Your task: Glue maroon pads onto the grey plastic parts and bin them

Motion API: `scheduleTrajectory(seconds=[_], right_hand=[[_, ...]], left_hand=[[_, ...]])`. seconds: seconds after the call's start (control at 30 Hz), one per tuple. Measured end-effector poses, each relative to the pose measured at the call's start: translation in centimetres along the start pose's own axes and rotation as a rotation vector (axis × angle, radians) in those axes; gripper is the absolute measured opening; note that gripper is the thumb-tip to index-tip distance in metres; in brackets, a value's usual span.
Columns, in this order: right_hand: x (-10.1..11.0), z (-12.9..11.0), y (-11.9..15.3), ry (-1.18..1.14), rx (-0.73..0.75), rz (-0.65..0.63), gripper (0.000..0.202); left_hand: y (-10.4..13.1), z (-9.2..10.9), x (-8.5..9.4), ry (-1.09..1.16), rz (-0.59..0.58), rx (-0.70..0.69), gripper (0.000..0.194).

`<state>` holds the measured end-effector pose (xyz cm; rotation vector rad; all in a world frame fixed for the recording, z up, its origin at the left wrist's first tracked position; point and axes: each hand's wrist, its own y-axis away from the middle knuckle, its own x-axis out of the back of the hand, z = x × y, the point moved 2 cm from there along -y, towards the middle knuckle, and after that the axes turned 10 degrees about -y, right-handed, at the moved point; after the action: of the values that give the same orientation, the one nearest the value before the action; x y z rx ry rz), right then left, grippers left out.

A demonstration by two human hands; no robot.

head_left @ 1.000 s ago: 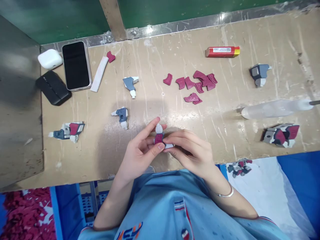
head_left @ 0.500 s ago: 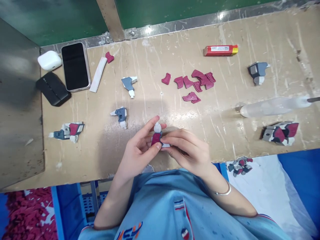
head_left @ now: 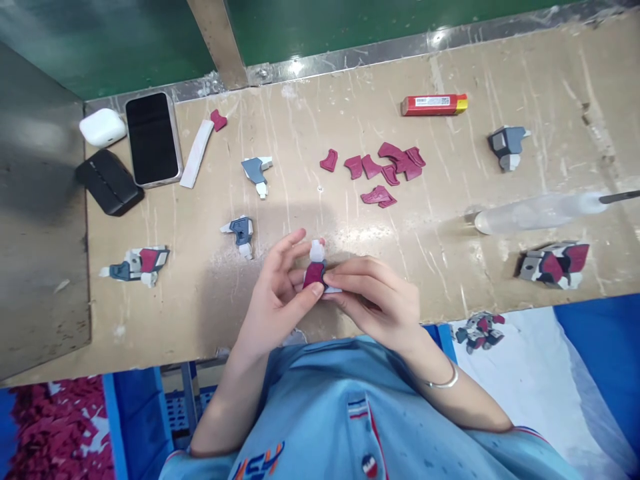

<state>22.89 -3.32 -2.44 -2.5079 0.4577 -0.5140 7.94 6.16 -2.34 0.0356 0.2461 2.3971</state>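
Observation:
Between my hands is a small plastic model part, grey and white with a dark red panel on it. My left hand grips it from the left, the thumb pressed on the red panel and the other fingers behind. My right hand pinches its right side, where a white tab sticks out. Loose dark red panels lie beyond my hands. Two grey-white parts without a visible red panel, one nearer and one farther, rest to the left.
A phone, a white case and a black case lie at the left. Toward the right are a red lighter, a translucent bottle and joined parts. Red pieces fill a bin below the table.
The view has shifted slightly. My left index finger has moved a little away from the part, and the part sits slightly more upright. Both hands keep hold of it.

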Motion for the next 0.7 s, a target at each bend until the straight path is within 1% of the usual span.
scheduleTrajectory(seconds=[0.07, 0.1, 0.13, 0.17, 0.2, 0.27, 0.3, 0.37, 0.43, 0.47, 0.57, 0.63, 0.7], right_hand=[[0.1, -0.1, 0.0, 0.010, 0.028, 0.026, 0.024], [0.1, -0.2, 0.1, -0.004, 0.019, 0.045, 0.021], [0.1, -0.2, 0.2, -0.042, -0.010, 0.072, 0.018], [0.1, -0.2, 0.4, -0.100, -0.055, 0.104, 0.019], [0.0, -0.2, 0.5, -0.171, -0.111, 0.136, 0.027], [-0.2, -0.2, 0.8, -0.313, -0.229, 0.175, 0.043], [-0.3, -0.2, 0.9, -0.359, -0.274, 0.176, 0.044], [-0.4, -0.4, 1.0, -0.388, -0.324, 0.162, 0.030], [-0.2, -0.6, 1.0, -0.371, -0.314, 0.176, 0.015], [-0.2, -0.6, 0.9, -0.357, -0.298, 0.192, 0.013], [-0.2, -0.7, 1.0, -0.343, -0.272, 0.242, 0.020], [-0.4, -0.7, 1.0, -0.352, -0.268, 0.253, 0.026], [-0.6, -0.7, 1.1, -0.372, -0.284, 0.251, 0.030]], left_hand=[[-0.1, 0.4, -0.4, 0.029, 0.022, -0.044, 0.033], [-0.1, 0.7, -0.6, 0.027, 0.040, -0.070, 0.025], [0.0, 1.0, -0.7, 0.005, 0.065, -0.101, 0.019], [0.2, 1.3, -0.9, -0.038, 0.088, -0.133, 0.016], [0.4, 1.6, -1.0, -0.094, 0.110, -0.163, 0.016], [0.9, 2.1, -1.2, -0.190, 0.132, -0.198, 0.024], [1.2, 2.3, -1.3, -0.210, 0.132, -0.203, 0.030], [1.6, 2.5, -1.4, -0.193, 0.146, -0.182, 0.040], [1.9, 2.5, -1.4, -0.146, 0.160, -0.149, 0.040], [2.0, 2.5, -1.4, -0.128, 0.156, -0.132, 0.037], [2.1, 2.4, -1.7, -0.098, 0.157, -0.118, 0.032], [2.3, 2.3, -2.0, -0.088, 0.214, -0.159, 0.031], [2.3, 2.2, -2.3, -0.067, 0.271, -0.224, 0.035]])
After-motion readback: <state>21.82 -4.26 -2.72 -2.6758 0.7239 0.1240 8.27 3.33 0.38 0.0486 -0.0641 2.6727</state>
